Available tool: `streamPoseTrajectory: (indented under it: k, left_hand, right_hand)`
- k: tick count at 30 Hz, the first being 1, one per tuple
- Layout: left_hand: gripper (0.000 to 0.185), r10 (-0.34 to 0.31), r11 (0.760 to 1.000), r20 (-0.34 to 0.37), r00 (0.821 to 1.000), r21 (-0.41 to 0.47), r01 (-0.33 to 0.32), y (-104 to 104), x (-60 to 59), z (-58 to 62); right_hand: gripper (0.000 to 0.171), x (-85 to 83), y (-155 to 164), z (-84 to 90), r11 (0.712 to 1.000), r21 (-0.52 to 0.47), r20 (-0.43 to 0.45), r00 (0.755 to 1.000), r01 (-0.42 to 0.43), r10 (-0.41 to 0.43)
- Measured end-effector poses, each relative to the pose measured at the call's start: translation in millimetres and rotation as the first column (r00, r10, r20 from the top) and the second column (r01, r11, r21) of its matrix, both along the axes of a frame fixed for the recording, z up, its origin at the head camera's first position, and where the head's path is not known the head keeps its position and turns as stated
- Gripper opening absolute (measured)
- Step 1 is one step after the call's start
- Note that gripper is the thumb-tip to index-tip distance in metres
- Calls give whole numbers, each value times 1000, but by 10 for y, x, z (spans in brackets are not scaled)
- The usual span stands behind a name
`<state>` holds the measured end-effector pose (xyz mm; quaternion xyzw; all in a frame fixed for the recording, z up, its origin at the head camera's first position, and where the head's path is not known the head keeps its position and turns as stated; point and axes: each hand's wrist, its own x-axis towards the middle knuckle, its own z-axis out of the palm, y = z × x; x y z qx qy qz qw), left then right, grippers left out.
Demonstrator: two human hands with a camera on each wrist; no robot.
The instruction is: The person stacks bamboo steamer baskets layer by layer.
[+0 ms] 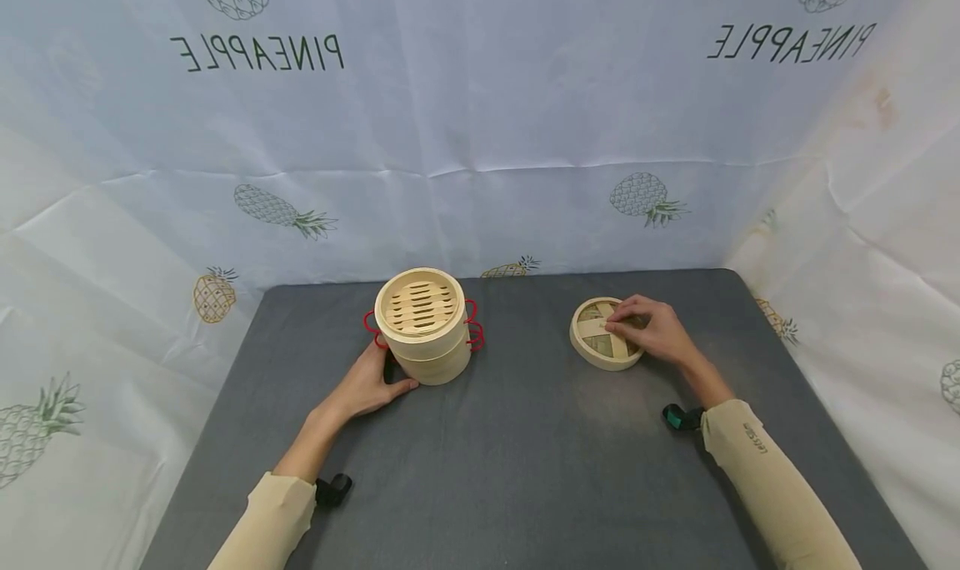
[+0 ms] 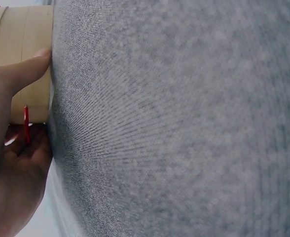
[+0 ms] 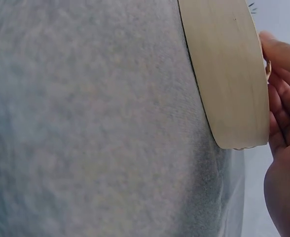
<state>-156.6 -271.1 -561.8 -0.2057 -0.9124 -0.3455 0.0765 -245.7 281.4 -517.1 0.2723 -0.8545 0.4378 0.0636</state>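
Observation:
A two-tier bamboo steamer [image 1: 441,362] stands upright on the table, its slatted upper tier uncovered and red loop handles on both sides. My left hand [image 1: 367,384] grips its lower left side; in the left wrist view the thumb [image 2: 29,71] lies along the wall and the other fingers are partly hidden behind it. To the right, the round bamboo steamer lid [image 1: 590,327] lies flat with its crossed strips facing up. My right hand [image 1: 654,330] pinches at the top middle of the lid, where a small loop [image 3: 268,70] shows in the right wrist view.
A dark grey cloth covers the table [image 1: 517,462]. Behind it hangs a pale curtain [image 1: 525,120] with pineapple prints, and similar cloth drapes both sides. A stretch of table lies between the steamer and the lid.

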Motion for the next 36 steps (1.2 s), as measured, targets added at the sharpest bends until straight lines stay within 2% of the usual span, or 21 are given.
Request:
streamPoseTrajectory:
  k: [2, 6, 8, 15, 17, 21, 23, 26, 32, 36]
  left_hand:
    - [103, -2, 1000, -13, 1000, -5, 2, -21, -25, -52]
    - [100, -28, 999, -38, 999, 21, 28, -8, -24, -19]
    - [98, -40, 999, -44, 998, 34, 41, 5, -6, 35]
    - [96, -8, 999, -3, 1000, 35, 8, 12, 14, 46]
    - [96, -20, 999, -10, 1000, 44, 21, 18, 12, 55]
    - [98, -38, 997, -25, 999, 61, 39, 12, 14, 71]
    - [96, -43, 997, -31, 999, 60, 45, 18, 17, 81]
    - [94, -28, 999, -33, 999, 43, 29, 9, -2, 34]
    - [95, -16, 1000, -33, 999, -7, 15, -29, -47, -68]
    - [98, -6, 999, 11, 1000, -38, 6, -66, -90, -150]
  right_hand:
    - [16, -3, -4, -8, 1000, -17, -6, 1000, -9, 9]
    - [15, -2, -11, -19, 1000, -24, -15, 1000, -19, 19]
    - [15, -3, -15, -21, 1000, -15, -15, 1000, -21, 21]
    - [5, -4, -38, -18, 1000, 10, -20, 1000, -23, 23]
    - [2, 2, -51, -5, 1000, 8, -18, 1000, -24, 24]
    - [5, 15, -99, 56, 999, -10, -12, 999, -33, 33]
    - [11, 31, -127, 89, 999, -25, -8, 999, -38, 37]
    - [18, 55, -185, 140, 999, -35, -18, 999, -41, 40]
    - [22, 88, -298, 185, 997, -36, -45, 997, -65, 64]
    - [24, 90, -345, 171, 997, -27, -68, 995, -75, 73]
